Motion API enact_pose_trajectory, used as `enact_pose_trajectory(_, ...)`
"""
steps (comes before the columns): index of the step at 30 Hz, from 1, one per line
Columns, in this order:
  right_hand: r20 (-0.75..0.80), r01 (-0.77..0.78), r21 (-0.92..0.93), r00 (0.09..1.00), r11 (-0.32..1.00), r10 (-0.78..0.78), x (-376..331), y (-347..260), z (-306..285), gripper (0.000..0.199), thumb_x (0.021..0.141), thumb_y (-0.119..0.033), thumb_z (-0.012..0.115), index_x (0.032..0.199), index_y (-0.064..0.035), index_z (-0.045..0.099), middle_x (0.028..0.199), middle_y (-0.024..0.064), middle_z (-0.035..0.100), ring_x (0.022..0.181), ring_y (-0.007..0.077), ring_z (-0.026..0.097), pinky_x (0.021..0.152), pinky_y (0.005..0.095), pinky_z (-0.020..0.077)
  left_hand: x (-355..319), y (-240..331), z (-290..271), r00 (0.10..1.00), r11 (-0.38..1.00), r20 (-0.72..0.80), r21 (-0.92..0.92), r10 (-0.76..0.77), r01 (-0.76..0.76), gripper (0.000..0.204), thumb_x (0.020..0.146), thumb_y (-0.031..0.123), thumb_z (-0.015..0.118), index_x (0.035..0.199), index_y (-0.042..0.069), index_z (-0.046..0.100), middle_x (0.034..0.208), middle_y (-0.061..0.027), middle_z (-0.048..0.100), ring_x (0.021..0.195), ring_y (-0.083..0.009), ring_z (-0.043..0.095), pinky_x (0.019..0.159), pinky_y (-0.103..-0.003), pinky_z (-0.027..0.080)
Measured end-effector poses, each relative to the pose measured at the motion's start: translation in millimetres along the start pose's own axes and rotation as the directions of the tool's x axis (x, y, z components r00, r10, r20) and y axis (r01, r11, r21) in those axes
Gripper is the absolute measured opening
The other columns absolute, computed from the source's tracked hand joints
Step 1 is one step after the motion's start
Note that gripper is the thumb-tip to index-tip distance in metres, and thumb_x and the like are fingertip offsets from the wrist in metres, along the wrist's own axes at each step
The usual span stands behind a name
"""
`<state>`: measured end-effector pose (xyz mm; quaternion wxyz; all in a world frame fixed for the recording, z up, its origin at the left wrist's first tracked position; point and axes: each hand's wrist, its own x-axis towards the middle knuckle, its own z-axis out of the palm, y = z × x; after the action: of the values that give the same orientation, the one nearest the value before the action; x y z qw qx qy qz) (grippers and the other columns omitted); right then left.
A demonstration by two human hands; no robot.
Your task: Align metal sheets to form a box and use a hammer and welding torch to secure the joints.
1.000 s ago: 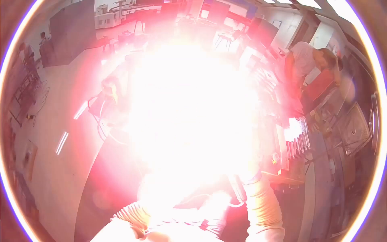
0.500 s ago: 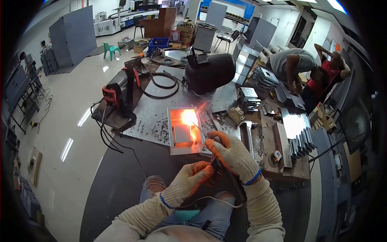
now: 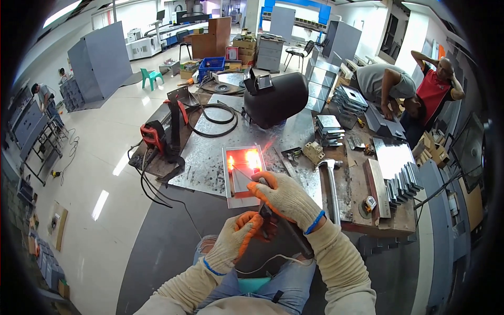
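Note:
My right hand (image 3: 286, 199), in a cream knit glove with orange fingers, is closed around a dark welding electrode holder (image 3: 294, 234). A thin electrode rod (image 3: 243, 175) reaches from it to a shallow rectangular metal frame (image 3: 229, 188). Bright orange-white glow fills the frame's upper part and hides detail there. My left hand (image 3: 236, 239), gloved alike, is closed with its fingertips against the underside of the holder's front. What it grips is hidden. The frame lies on a spotted metal sheet (image 3: 202, 157).
Beyond the frame stands a black welding helmet (image 3: 278, 100). A red and black welding machine (image 3: 155, 135) with coiled cable is at left. At right are a hammer (image 3: 332, 184), a tape measure (image 3: 370, 203) and stacked metal parts (image 3: 329, 129). Two people (image 3: 388, 84) are at the far right.
My hands have moved slightly left. The rod tip has shifted to the frame's left side, and a second glowing spot shows there. The whole view has shifted a little.

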<state>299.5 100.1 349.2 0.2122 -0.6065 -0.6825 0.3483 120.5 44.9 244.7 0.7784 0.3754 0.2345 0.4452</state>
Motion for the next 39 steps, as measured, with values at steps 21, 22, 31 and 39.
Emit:
enact_pose_trajectory(21,-0.013,0.089,0.074,0.996,0.993,-0.088,6.5,4.1,6.0,0.041,0.104,-0.038,0.063,0.11,0.0025,0.071,0.093,0.0096,0.071,0.078,0.0214,0.059,0.072,0.0353,0.0483,4.5,19.8,-17.8,0.849,0.771,-0.114,-0.494,-0.516,0.402,0.034,0.11,0.022,0.066,0.131,-0.004,0.068,0.112,-0.0159,0.078,0.094,-0.021,0.075,0.091,-0.032,0.062)
enact_pose_trajectory(22,-0.012,0.079,0.075,0.997,0.994,-0.079,5.0,4.5,4.2,0.041,0.104,-0.037,0.063,0.11,0.0023,0.071,0.093,0.0087,0.071,0.078,0.0202,0.059,0.072,0.0343,0.0482,6.5,9.0,-16.7,0.901,0.85,-0.115,-0.398,-0.419,0.344,0.033,0.109,0.021,0.066,0.132,-0.004,0.068,0.112,-0.0156,0.078,0.093,-0.0206,0.075,0.09,-0.031,0.062)
enact_pose_trajectory(31,0.018,0.045,0.13,0.999,0.99,-0.048,3.5,-7.2,7.6,0.047,0.101,-0.041,0.057,0.101,0.0056,0.068,0.088,0.0166,0.071,0.079,0.0333,0.062,0.076,0.0426,0.0504,-2.2,10.4,-5.1,0.993,0.996,-0.081,0.04,-0.08,0.083,0.033,0.105,0.015,0.067,0.132,-0.004,0.068,0.114,-0.0161,0.078,0.097,-0.0295,0.076,0.097,-0.034,0.061)
enact_pose_trajectory(39,-0.121,0.349,-0.378,0.9,0.858,-0.419,-0.1,39.9,14.7,0.043,0.101,-0.034,0.069,0.123,0.0025,0.071,0.099,0.0027,0.071,0.085,0.0137,0.06,0.077,0.0291,0.0491,-21.6,68.6,75.9,0.787,0.206,-0.61,0.762,-0.09,0.614,0.032,0.11,0.017,0.061,0.133,-0.003,0.068,0.111,-0.0121,0.078,0.091,-0.0182,0.073,0.085,-0.029,0.061)
